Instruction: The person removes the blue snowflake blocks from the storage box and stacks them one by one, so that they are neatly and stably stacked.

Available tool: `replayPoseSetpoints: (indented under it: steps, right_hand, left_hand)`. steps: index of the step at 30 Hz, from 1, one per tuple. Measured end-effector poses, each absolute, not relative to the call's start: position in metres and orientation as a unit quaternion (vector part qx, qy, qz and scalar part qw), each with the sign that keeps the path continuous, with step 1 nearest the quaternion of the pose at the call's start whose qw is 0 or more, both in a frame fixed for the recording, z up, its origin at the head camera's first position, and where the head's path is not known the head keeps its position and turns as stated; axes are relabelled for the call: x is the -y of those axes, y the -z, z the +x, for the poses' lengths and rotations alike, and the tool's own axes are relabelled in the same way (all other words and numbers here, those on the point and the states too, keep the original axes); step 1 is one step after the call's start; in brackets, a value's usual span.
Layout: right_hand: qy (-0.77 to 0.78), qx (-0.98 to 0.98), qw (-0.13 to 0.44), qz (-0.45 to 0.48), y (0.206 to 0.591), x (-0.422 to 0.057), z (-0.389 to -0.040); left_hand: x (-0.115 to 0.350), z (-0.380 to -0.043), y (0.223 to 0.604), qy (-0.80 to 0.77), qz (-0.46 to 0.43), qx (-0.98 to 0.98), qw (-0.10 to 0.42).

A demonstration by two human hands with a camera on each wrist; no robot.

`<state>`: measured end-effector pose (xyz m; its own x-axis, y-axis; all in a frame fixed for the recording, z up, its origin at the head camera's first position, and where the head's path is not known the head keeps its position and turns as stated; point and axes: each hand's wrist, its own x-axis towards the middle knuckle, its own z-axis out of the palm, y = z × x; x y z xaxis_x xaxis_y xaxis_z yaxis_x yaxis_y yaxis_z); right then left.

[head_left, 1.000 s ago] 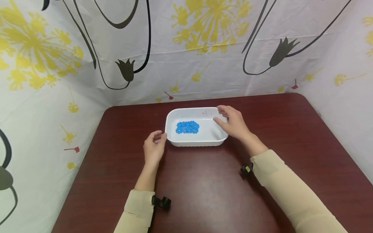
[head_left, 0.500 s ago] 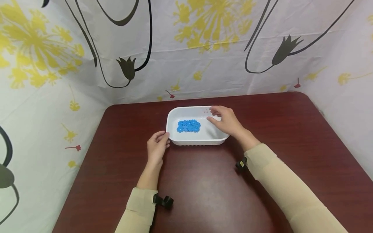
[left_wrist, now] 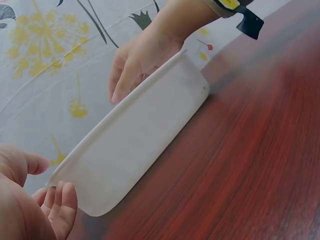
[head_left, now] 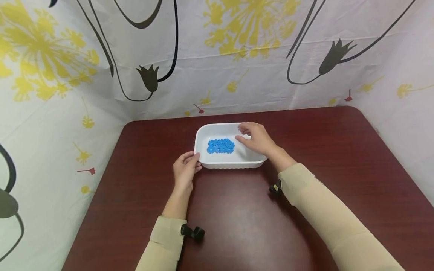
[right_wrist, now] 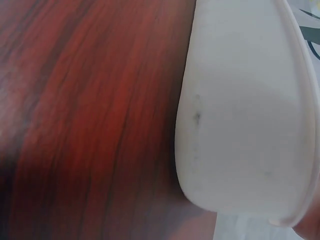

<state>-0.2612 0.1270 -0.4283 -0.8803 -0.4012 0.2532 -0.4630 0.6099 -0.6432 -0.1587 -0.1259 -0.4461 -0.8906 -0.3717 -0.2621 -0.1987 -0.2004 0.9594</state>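
Observation:
A white tray (head_left: 230,165) stands on the table in the head view. In its left half lie several small blue snowflake-shaped pieces (head_left: 220,146), packed into a rectangle. My left hand (head_left: 184,171) holds the tray's near left corner, the thumb by the rim and the fingers curled against the outer wall, as the left wrist view shows too. Over the tray's right half hangs my right hand (head_left: 257,140), thumb and fingers parted, nothing visible between them. It hides part of the tray's floor and back right corner. Mostly the tray's outer wall (right_wrist: 245,110) fills the right wrist view.
The dark red-brown table (head_left: 237,210) runs around the tray. A white cloth (head_left: 217,82) printed with yellow flowers hangs behind and at both sides. Each sleeve carries a black wrist camera, one (head_left: 193,232) on the left and one (head_left: 275,187) on the right.
My right hand has moved left, from the tray's right edge towards the blue pieces. My left hand has come in closer around the near left corner. The blue pieces look unchanged.

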Motion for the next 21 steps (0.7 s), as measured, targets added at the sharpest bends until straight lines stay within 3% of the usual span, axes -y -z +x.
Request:
replayPoseSetpoints:
  steps: [21]
  right_hand:
    - [-0.37,0.902,0.001,0.224,0.438,-0.104,-0.271]
  left_hand:
    - [0.123,-0.16,0.448,0.769,0.249,0.588,0.04]
